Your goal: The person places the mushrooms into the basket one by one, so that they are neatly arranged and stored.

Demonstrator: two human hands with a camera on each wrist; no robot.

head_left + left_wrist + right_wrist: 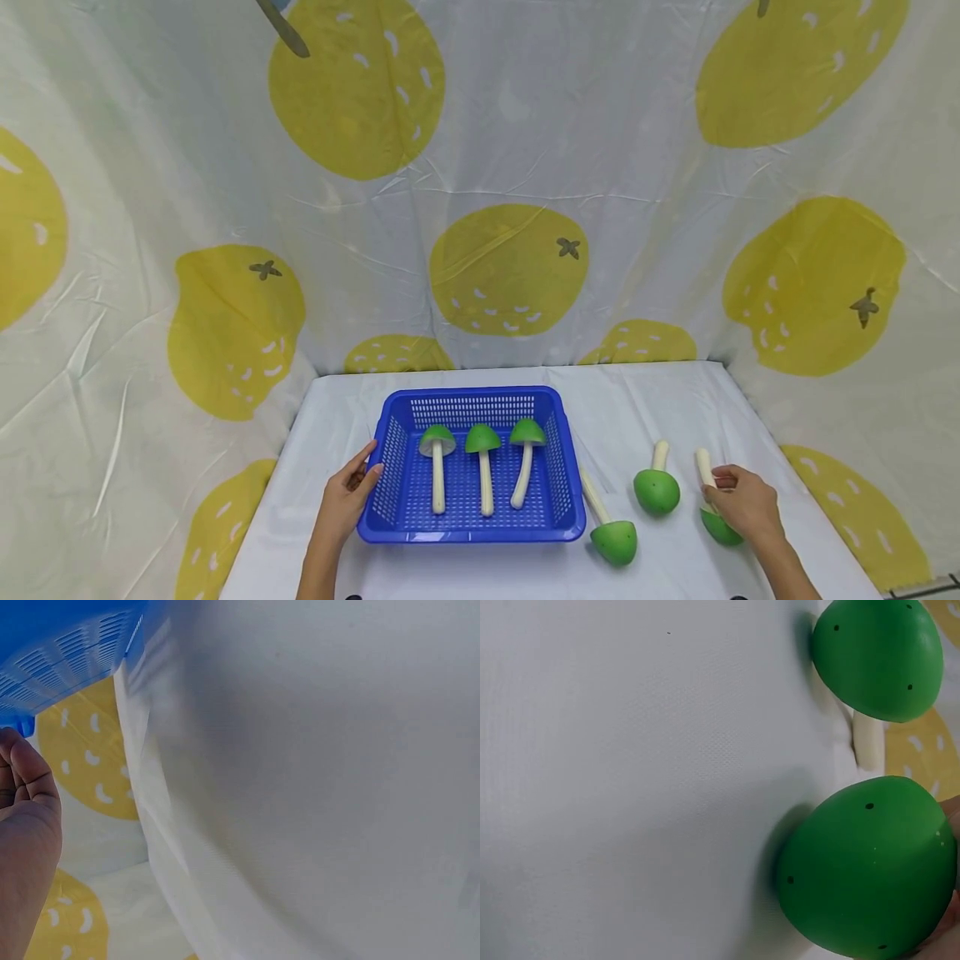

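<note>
My left hand (348, 498) holds the left rim of a blue plastic basket (472, 536), thumb over the edge; in the left wrist view the basket's slotted wall (67, 652) shows above the fingers. Three toy mushrooms with green caps and white stems lie side by side inside, caps toward the back: a left one (438, 467), a middle one (485, 479) and a right one (523, 467). Off to the right, my right hand (750, 504) pinches the stem of another toy mushroom (722, 529), whose dotted green cap (866, 870) points toward me. The fingers partly cover that stem.
Between the basket and my right hand lie two more mushrooms on the white cloth (675, 567): one near the basket's front right corner (615, 543), its stem beside the basket wall, and one farther back (657, 492). Lemon-printed curtains (510, 267) enclose the back and sides.
</note>
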